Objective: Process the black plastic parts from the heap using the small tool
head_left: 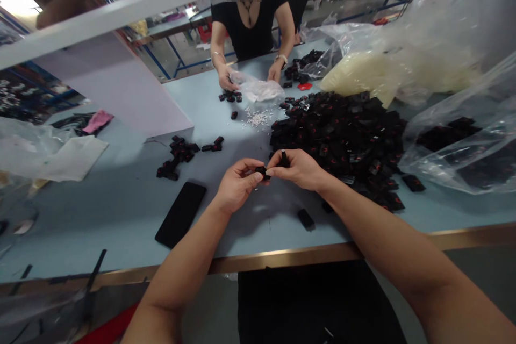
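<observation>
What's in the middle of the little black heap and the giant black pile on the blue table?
Tiny white pieces lie scattered on the pale blue table between the small black heap and the big black pile, seen in the head view.

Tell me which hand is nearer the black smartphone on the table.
Left. The left hand is above and to the right of the black smartphone, not touching it; the right hand is farther away, beyond the left hand on the same side.

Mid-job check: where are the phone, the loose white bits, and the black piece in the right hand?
Phone point(180, 215): head view, on its dark upper face.
White bits point(257, 117): head view, on the middle of the small scattered heap.
Black piece point(284, 158): head view, on its upper end, above the fingers of the right hand point(298, 168).
</observation>
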A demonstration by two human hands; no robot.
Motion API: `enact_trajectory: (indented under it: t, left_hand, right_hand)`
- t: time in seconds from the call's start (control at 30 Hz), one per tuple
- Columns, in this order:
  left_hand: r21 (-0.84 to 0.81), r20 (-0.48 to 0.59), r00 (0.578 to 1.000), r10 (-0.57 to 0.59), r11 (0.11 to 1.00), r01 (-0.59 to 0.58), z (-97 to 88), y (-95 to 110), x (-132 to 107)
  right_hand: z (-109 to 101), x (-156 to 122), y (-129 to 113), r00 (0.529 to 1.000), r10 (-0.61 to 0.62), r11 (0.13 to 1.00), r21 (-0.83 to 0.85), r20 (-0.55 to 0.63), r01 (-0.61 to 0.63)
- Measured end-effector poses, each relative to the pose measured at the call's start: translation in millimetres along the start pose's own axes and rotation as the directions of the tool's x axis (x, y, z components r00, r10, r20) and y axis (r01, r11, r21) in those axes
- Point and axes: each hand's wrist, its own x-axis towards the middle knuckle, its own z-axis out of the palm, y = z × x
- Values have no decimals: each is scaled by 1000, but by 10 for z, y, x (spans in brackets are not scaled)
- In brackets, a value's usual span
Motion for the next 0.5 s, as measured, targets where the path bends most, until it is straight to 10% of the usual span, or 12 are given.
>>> enact_trajectory:
  t: [0.5]
  left_hand:
    - [49, 2, 1000, -20, 999, 19, -14, -9, 10]
  right_hand:
    - [9, -2, -15, 995, 93, 996, 5, 44, -93]
